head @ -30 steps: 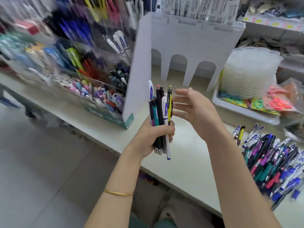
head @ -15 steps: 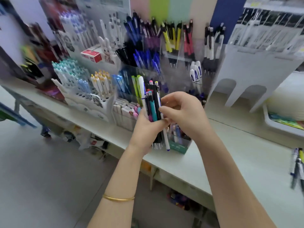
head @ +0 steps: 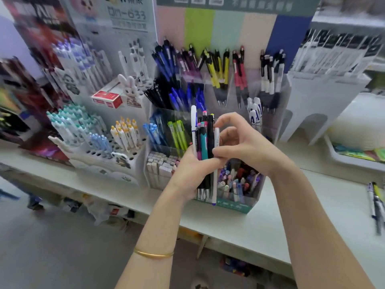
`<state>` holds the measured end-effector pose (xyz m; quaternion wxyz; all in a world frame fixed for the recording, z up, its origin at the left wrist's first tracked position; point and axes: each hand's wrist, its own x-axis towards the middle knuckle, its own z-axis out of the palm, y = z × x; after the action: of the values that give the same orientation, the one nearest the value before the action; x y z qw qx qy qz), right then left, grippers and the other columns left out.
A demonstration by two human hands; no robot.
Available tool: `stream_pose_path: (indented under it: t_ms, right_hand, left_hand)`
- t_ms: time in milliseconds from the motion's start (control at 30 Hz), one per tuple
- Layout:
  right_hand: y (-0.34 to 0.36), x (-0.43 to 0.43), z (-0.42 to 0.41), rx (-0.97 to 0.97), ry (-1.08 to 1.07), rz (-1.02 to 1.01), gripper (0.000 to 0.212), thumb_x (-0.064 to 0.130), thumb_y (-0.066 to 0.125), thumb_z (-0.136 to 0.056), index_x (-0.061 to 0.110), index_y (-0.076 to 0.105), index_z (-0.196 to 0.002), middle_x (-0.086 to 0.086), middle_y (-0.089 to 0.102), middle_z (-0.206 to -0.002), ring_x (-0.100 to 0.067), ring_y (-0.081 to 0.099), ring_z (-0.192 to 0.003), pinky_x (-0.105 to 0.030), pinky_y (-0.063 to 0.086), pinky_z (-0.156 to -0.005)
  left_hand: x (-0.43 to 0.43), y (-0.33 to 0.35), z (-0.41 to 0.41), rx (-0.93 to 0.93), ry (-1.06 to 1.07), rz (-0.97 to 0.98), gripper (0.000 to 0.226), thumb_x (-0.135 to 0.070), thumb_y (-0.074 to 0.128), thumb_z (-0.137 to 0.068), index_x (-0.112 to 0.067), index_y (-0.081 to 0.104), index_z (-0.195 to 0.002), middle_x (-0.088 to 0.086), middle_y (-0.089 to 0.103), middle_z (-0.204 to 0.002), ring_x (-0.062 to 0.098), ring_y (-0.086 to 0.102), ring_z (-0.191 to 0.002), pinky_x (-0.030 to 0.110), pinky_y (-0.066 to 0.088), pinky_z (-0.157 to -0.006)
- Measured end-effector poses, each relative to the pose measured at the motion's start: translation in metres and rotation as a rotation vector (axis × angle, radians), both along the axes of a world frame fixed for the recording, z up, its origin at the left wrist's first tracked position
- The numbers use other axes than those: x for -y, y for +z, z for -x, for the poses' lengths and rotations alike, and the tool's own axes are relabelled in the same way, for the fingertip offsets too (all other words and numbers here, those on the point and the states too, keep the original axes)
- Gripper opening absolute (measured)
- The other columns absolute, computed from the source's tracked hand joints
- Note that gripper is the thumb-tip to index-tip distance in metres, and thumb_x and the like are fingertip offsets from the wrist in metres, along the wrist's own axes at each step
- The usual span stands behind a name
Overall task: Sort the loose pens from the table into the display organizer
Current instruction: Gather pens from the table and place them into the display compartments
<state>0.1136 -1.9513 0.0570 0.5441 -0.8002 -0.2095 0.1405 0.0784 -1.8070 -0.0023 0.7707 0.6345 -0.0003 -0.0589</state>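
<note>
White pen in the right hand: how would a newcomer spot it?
Before the clear pen display, the left hand grips a bundle of pens. The white pen on its right edge, pinched by the right hand, sits lower than the other white one, blue tip poking out below.

White table (head: 239, 226), running from the left middle of the frame to the lower right edge; front edge nearest the viewer. Centre: clear tiered display organizer (head: 233, 205) on a green-fronted base, its compartments holding upright pens grouped by colour (blue, yellow, red, green, white). Just left of it: white stepped pen stand (head: 91, 161) with rows of round holes, partly filled with capped pens. Far left: dark display packs (head: 41, 147), too blurred to tell apart. Upper right: white card riser (head: 325, 97) with arched cut-outs along its foot. Right edge: white tray (head: 341, 161) with coloured items inside; below it, loose pens (head: 376, 203) lying flat on the bare surface.
</note>
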Motion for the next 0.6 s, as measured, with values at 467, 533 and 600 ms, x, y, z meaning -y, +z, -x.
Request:
stream_pose_path:
  t_ms: [467, 533, 600]
  right_hand:
    - [0.021, -0.010, -0.042, 0.131, -0.315, -0.255, 0.009, 0.012, 0.053, -0.094, 0.017, 0.059, -0.095, 0.014, 0.048, -0.063, -0.002, 0.044, -0.051, -0.013, 0.035, -0.046]
    - [0.025, -0.022, -0.047, 0.238, -0.322, -0.152, 0.011, 0.027, 0.065, -0.089, 0.019, 0.063, -0.096, 0.014, 0.056, -0.075, 0.003, 0.055, -0.063, -0.012, 0.045, -0.054]
    - [0.027, -0.030, -0.052, 0.347, -0.358, -0.053, 0.018, 0.031, 0.071, -0.083, 0.015, 0.065, -0.091, 0.009, 0.060, -0.079, 0.002, 0.055, -0.070, -0.018, 0.052, -0.063]
  left_hand:
    - [0.021, 0.006, -0.043, 0.101, 0.308, -0.323, 0.036, 0.002, 0.066, -0.079, -0.016, 0.048, -0.104, -0.002, 0.053, -0.079, 0.001, 0.052, -0.059, 0.023, 0.049, -0.055]
    - [0.020, 0.007, -0.048, 0.132, 0.313, -0.381, 0.042, 0.001, 0.067, -0.078, -0.017, 0.045, -0.108, -0.002, 0.057, -0.085, 0.006, 0.058, -0.069, 0.028, 0.054, -0.059]
    - [0.016, 0.009, -0.053, 0.140, 0.322, -0.434, 0.045, -0.002, 0.069, -0.078, -0.020, 0.043, -0.110, -0.003, 0.059, -0.088, 0.011, 0.061, -0.076, 0.032, 0.057, -0.062]
